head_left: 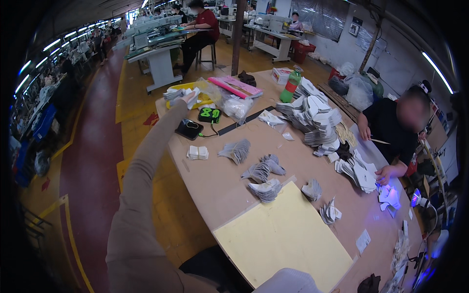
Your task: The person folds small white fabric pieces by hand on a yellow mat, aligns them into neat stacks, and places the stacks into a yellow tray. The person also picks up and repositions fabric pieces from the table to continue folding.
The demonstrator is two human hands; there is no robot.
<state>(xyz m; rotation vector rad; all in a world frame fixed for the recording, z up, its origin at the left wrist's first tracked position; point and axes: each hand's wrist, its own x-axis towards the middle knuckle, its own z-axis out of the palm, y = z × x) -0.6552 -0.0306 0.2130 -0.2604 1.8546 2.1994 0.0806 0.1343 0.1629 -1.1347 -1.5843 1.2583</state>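
My left arm stretches far out to the table's far left corner. My left hand (187, 99) is at a yellow tray (204, 101), against white and grey cut pieces (174, 94) in it. Its fingers are too small and covered to show whether they grip a piece. Nearer on the table lie a white bundle (197, 153), a banded grey bundle (236, 151) and more grey bundles (264, 169). A pale yellow board (283, 237) lies in front of me. My right hand is not in view; a pale grey shape (288, 282) at the lower edge is unclear.
A phone (189, 128), a black-and-green device (209, 115) with a cable, a pink package (235, 88) and a green bottle (291, 84) stand around the far side. Tall stacks of white pieces (312, 115) lie right of centre. A co-worker (398, 122) handles pieces under a violet lamp (419, 199).
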